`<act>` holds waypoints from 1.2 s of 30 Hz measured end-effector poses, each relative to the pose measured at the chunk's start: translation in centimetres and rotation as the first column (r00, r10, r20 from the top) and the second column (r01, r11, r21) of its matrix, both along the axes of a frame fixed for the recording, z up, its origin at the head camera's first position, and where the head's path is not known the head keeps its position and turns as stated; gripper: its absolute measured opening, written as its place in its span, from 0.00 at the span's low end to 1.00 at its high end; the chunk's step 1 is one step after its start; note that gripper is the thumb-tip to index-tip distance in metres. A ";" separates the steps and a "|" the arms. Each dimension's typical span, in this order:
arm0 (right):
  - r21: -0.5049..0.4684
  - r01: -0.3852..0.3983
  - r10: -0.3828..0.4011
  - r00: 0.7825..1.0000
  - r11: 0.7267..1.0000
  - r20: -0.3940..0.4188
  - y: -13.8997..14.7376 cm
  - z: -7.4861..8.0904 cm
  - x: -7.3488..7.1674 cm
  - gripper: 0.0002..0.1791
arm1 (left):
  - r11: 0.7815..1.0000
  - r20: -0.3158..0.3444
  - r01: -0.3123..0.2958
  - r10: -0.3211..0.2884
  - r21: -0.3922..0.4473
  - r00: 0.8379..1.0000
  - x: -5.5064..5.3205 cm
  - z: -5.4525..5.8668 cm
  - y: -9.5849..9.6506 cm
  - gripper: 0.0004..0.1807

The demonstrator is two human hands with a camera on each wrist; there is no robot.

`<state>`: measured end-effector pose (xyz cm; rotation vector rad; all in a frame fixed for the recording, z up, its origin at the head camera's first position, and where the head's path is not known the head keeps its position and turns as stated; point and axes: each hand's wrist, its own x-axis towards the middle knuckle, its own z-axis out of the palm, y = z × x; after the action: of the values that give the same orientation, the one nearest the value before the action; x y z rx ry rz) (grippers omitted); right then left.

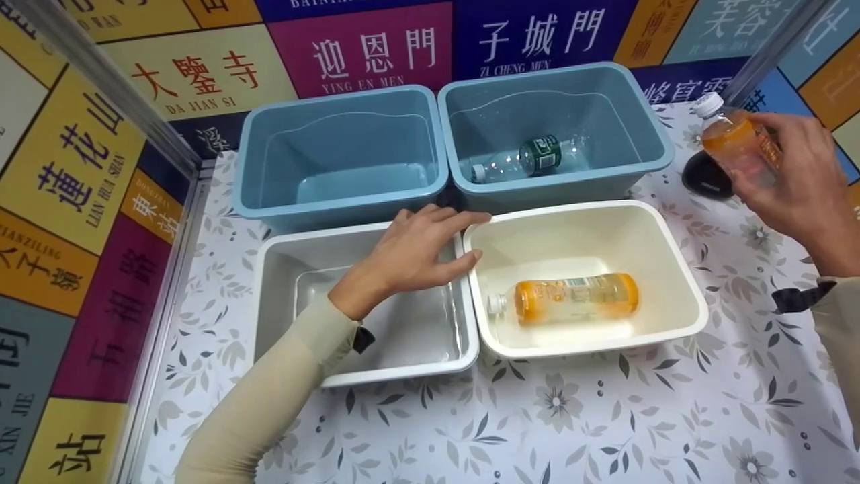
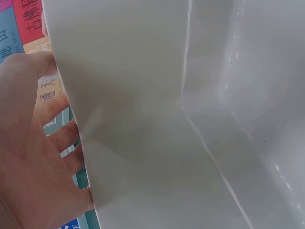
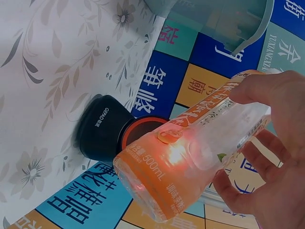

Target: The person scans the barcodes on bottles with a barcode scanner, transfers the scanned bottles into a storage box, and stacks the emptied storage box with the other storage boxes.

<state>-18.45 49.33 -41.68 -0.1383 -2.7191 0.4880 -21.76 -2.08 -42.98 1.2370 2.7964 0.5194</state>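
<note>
At 2 o'clock from the cream bin [image 1: 591,348], the right hand [image 1: 806,171] grips an orange-labelled bottle [image 1: 729,140], likely light, squeezable, slick, best held mid-body; the left hand [image 1: 418,252] lies loosely spread.

The held bottle [image 3: 193,148] reads "500mL", the black device [image 3: 104,129] "GEPAD", a wall panel [image 1: 366,55] "YING EN MEN".

The held bottle [image 3: 190,152] is glossy plastic, the grey bin [image 2: 128,95] smooth plastic, the table covering [image 1: 510,417] possibly matt cloth.
</note>
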 end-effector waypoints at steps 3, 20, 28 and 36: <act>0.001 -0.002 0.002 1.000 1.000 -0.001 0.0 0.0 0.0 0.43 | 1.000 0.005 0.000 0.000 0.002 1.000 0.0 0.0 0.0 0.30; 0.022 -0.027 0.027 1.000 0.999 -0.001 -0.8 0.5 0.4 0.43 | 1.000 0.020 0.009 -0.009 0.001 1.000 -0.1 0.1 0.1 0.31; 0.034 -0.052 0.052 0.999 0.998 -0.001 -2.0 1.2 0.8 0.42 | 1.000 0.024 0.011 -0.011 0.000 1.000 -0.1 0.0 0.0 0.31; 0.066 -0.104 0.106 0.994 0.992 -0.027 -3.4 2.3 0.9 0.41 | 1.000 0.024 0.017 -0.017 0.003 1.000 -0.1 0.1 0.0 0.31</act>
<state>-17.56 45.89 -39.39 0.0298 -2.7184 0.4281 -21.90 -2.11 -42.88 1.2450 2.7640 0.5343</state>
